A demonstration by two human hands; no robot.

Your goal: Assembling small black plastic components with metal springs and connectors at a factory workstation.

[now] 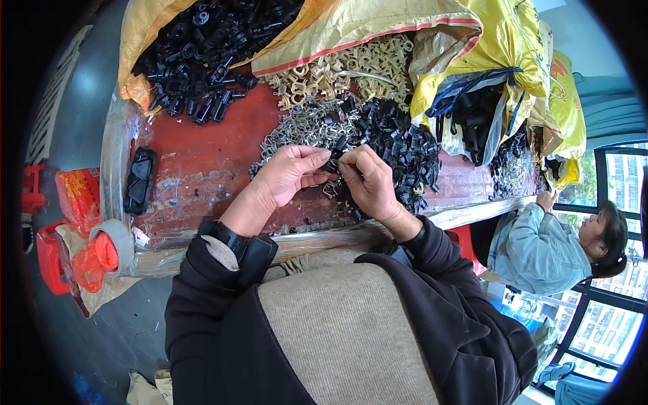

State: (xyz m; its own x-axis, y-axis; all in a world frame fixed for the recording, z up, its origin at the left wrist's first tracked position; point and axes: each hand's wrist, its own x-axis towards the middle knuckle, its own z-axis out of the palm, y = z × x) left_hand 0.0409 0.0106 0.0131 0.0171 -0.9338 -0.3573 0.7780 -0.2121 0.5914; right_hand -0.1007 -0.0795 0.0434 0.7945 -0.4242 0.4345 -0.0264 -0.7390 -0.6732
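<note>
Over the near part of the red table, my left hand (291,177) and my right hand (370,181) meet with fingertips pinched together. Between them is a small black plastic part (332,165), mostly covered by the fingers. Just beyond my hands lies a heap of small silver metal clips (291,129). Against it, on the right, spreads a pile of small black plastic pieces (405,148). Farther back, beige plastic clamp-shaped pieces (378,61) spill from a woven sack (351,27).
An orange sack of black fittings (209,50) lies far left; a yellow sack (499,47) stands far right. A black glasses-like object (140,181) and a tape roll (111,246) are at the table's left. Another person (547,243) sits at the right.
</note>
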